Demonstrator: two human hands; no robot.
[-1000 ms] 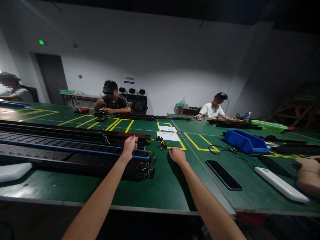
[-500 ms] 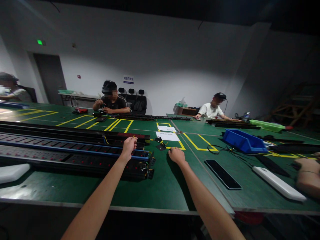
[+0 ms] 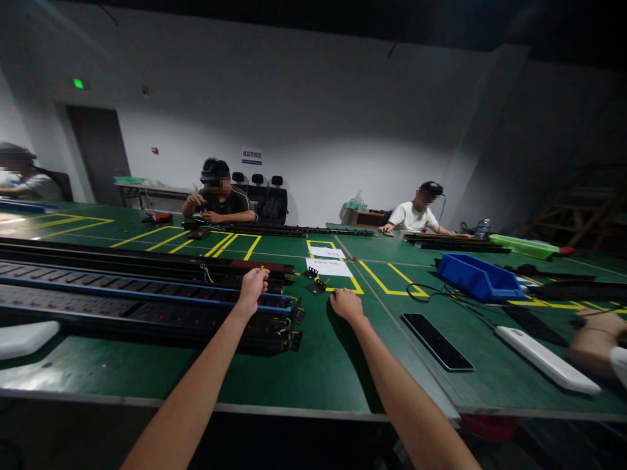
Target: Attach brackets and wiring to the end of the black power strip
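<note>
My left hand [image 3: 253, 290] is closed above the right end of the long black strips [image 3: 171, 313], its fingertips pinched on something small that I cannot make out; a bit of yellow shows at the fingertips. My right hand [image 3: 347, 305] rests on the green table [image 3: 313, 372] with its fingers curled, and whatever they hold, if anything, is hidden. Between the hands lie small black parts [image 3: 316, 286] with yellow wire. Several black strips with red dots and blue edges lie side by side at the left. White paper sheets [image 3: 328, 267] lie beyond the small parts.
On the right are a black phone [image 3: 437, 342], a white bar-shaped device [image 3: 547, 360], a blue bin [image 3: 479, 277] and black cables. Another person's hand [image 3: 595, 336] is at the right edge. People sit across the table. A white object [image 3: 28, 339] lies at the left.
The other person's arm at the right edge has shifted slightly left, and a white sleeve now shows. My hands have hardly moved.
</note>
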